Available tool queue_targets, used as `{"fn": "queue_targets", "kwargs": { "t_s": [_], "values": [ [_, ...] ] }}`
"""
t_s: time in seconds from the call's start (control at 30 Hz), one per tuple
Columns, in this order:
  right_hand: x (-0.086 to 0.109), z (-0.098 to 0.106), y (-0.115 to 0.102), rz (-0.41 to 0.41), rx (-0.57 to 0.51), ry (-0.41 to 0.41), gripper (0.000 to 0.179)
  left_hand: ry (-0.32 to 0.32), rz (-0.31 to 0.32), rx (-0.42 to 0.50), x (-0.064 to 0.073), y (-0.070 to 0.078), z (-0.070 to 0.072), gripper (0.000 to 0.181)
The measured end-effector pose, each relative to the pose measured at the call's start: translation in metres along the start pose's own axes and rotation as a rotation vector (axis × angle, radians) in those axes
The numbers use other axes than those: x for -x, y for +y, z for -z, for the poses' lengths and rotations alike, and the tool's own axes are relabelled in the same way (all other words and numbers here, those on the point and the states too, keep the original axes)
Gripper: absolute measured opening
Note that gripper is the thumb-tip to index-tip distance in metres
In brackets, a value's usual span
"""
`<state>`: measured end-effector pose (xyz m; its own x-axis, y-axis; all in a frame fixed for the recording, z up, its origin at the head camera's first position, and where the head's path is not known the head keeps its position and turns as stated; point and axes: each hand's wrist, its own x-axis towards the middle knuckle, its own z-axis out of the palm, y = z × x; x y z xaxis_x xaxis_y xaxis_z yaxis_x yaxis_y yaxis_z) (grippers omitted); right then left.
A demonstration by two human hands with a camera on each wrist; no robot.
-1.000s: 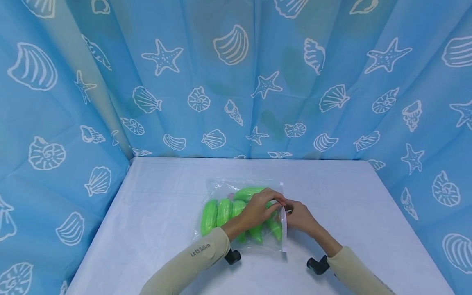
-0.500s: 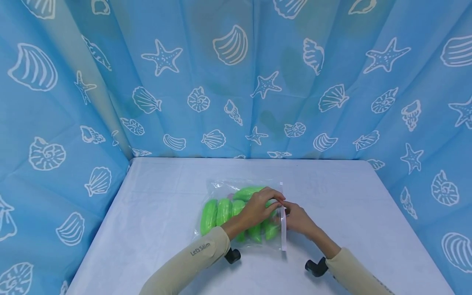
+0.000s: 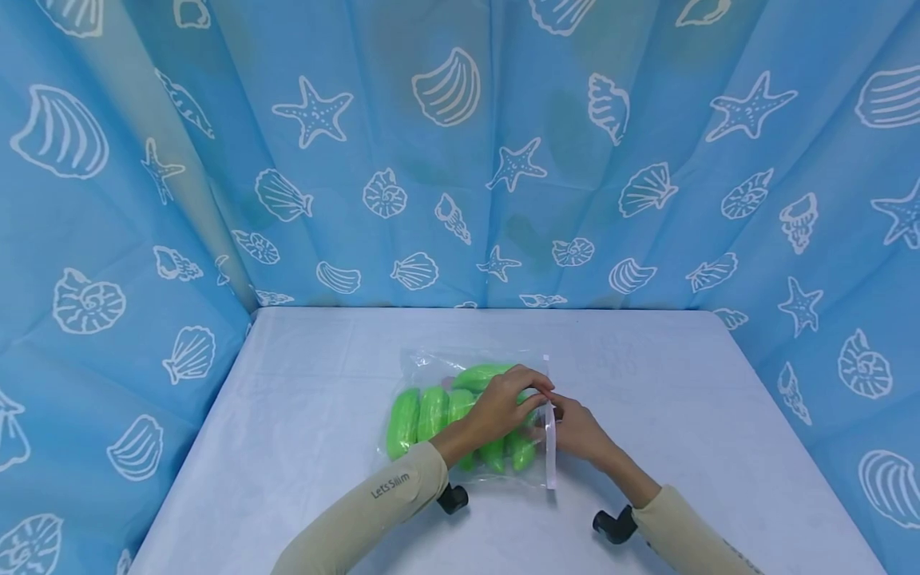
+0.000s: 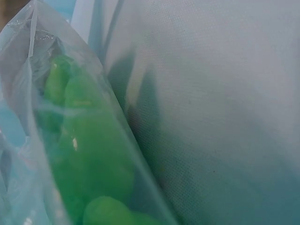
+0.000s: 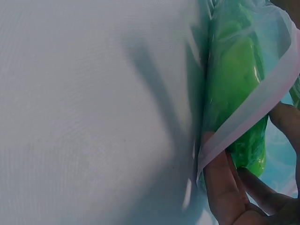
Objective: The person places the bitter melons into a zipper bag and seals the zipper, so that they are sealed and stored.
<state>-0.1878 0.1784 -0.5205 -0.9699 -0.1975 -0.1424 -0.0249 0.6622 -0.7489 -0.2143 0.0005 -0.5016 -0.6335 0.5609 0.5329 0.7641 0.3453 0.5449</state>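
Observation:
A clear zip bag (image 3: 470,358) lies on the table with several green, curved, banana-shaped pieces (image 3: 434,411) inside. A small pinkish thing (image 3: 448,382) also shows through the plastic. My left hand (image 3: 503,407) reaches over the bag and pinches the upper layer at its mouth, near the white strip (image 3: 551,447). At that mouth is my right hand (image 3: 580,431), some of its fingers inside, beside the end of a green piece (image 5: 236,84). In the right wrist view its visible fingers (image 5: 220,183) are fairly straight, partly behind the strip. The left wrist view shows only bag and green pieces (image 4: 93,145).
A white cloth covers the table (image 3: 323,343). Blue curtains (image 3: 388,120) with shell and starfish prints stand behind and at both sides. Black wrist mounts (image 3: 453,499) hang under both forearms.
The rightmost green piece has shifted left, deeper into the bag. My right hand has moved slightly left with its fingers in the mouth; the left hand has stayed nearly still.

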Motion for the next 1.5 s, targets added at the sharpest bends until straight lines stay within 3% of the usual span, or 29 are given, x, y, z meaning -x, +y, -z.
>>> {"fn": "queue_targets", "kwargs": {
  "t_s": [0.2, 0.37, 0.47, 0.6, 0.7, 0.83, 0.97, 1.1, 1.27, 1.5],
  "values": [
    [0.003, 0.005, 0.002, 0.01, -0.004, 0.015, 0.081, 0.016, -0.017, 0.035, -0.001, -0.002, 0.0, 0.017],
    [0.006, 0.013, 0.007, 0.019, -0.096, 0.02, 0.056, 0.029, -0.013, 0.042, -0.002, -0.002, 0.0, 0.016],
    [0.007, 0.016, 0.012, -0.008, -0.118, 0.028, 0.042, 0.025, -0.004, 0.029, -0.003, -0.002, 0.001, 0.017],
    [0.011, 0.019, 0.015, -0.096, -0.151, -0.003, 0.036, 0.006, 0.015, 0.011, -0.003, -0.001, 0.002, 0.017],
    [0.014, 0.021, 0.018, -0.158, -0.231, -0.065, 0.04, -0.002, 0.029, 0.014, -0.003, -0.001, 0.003, 0.017],
    [0.02, 0.025, 0.02, -0.236, -0.365, -0.183, 0.058, -0.006, 0.03, 0.008, -0.004, -0.002, 0.002, 0.017],
    [0.025, 0.029, 0.02, -0.275, -0.514, -0.319, 0.08, -0.007, 0.026, 0.001, -0.005, -0.003, 0.002, 0.017],
    [0.028, 0.029, 0.021, -0.275, -0.608, -0.358, 0.086, -0.016, 0.043, 0.004, -0.007, -0.003, 0.001, 0.017],
    [0.032, 0.028, 0.024, -0.242, -0.679, -0.351, 0.073, -0.076, 0.089, -0.017, -0.01, -0.003, -0.002, 0.019],
    [0.038, 0.025, 0.028, -0.205, -0.727, -0.34, 0.066, -0.248, 0.149, -0.073, -0.019, -0.003, -0.004, 0.043]
  ]
}}
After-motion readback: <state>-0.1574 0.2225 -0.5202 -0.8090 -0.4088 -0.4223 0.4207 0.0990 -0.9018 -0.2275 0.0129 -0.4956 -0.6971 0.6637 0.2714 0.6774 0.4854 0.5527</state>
